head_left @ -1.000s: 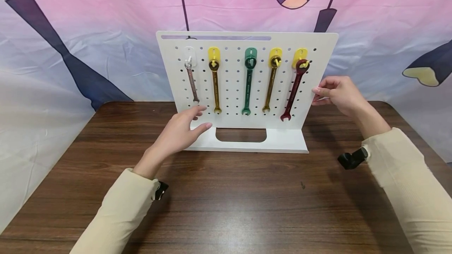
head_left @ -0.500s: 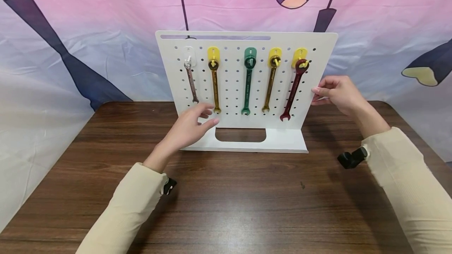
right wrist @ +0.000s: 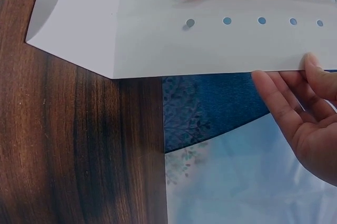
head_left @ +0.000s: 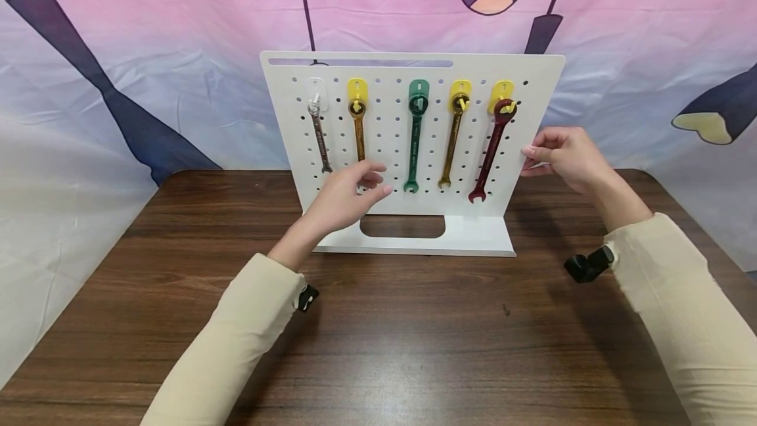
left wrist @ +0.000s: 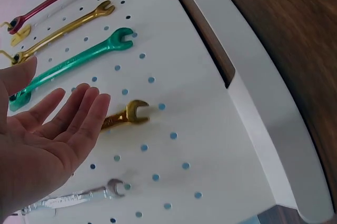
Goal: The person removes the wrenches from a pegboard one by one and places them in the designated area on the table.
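Observation:
A white pegboard stand [head_left: 541, 71] stands upright, with several wrenches hanging on its hooks. My left hand [head_left: 349, 197], fingers relaxed and holding nothing, is in front of the lower end of the left gold wrench [head_left: 359, 140], left of the green wrench [head_left: 416, 150]. In the left wrist view, the palm [left wrist: 52, 142] shows with the thumb apart, and the gold wrench's jaw end pokes out past the fingertips. My right hand [head_left: 564, 158] pinches the board's right edge, beside the red wrench [head_left: 492, 153]; the right wrist view shows the thumb on the front face.
A silver wrench [head_left: 321, 140] hangs at the far left, and another gold wrench [head_left: 453, 150] between the green and red ones. The stand's base [head_left: 473, 235] sits on a dark wooden table [head_left: 414, 334]. Behind hangs a patterned cloth [head_left: 207, 38].
My left hand has moved right and slightly up, from below the silver wrench to over the left gold wrench's lower end. The right hand keeps its pinch on the board.

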`<action>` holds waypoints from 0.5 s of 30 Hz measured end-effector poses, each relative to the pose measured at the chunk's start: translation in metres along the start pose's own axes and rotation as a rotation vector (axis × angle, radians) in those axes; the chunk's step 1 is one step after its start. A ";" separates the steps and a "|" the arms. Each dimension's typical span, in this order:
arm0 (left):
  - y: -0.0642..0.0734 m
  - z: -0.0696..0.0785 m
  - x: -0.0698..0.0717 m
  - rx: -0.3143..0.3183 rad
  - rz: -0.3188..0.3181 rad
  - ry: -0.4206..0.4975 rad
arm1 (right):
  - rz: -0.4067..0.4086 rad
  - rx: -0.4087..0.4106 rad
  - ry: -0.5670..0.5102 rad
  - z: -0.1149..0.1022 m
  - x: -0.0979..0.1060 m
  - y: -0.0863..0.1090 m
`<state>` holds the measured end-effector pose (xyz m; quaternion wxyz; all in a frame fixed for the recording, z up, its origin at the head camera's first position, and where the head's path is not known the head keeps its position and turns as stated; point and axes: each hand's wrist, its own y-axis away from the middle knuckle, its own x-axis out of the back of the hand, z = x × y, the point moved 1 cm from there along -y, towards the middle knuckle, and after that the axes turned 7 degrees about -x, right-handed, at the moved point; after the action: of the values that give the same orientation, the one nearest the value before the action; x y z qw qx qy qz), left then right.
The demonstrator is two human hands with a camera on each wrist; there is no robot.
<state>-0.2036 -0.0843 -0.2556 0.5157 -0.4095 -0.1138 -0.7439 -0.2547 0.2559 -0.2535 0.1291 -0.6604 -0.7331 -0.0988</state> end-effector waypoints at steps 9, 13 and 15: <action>-0.013 0.007 -0.013 0.004 -0.027 0.068 | 0.003 -0.003 0.017 0.000 0.000 -0.001; -0.019 0.013 -0.018 -0.013 -0.036 0.082 | 0.007 -0.004 0.029 -0.001 0.000 0.000; -0.023 0.016 -0.021 -0.024 -0.035 0.091 | 0.006 -0.005 0.034 -0.001 0.000 0.000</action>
<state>-0.2127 -0.0501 -0.2550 0.5023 -0.3794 -0.0883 -0.7720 -0.2543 0.2554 -0.2527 0.1402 -0.6613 -0.7284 -0.1116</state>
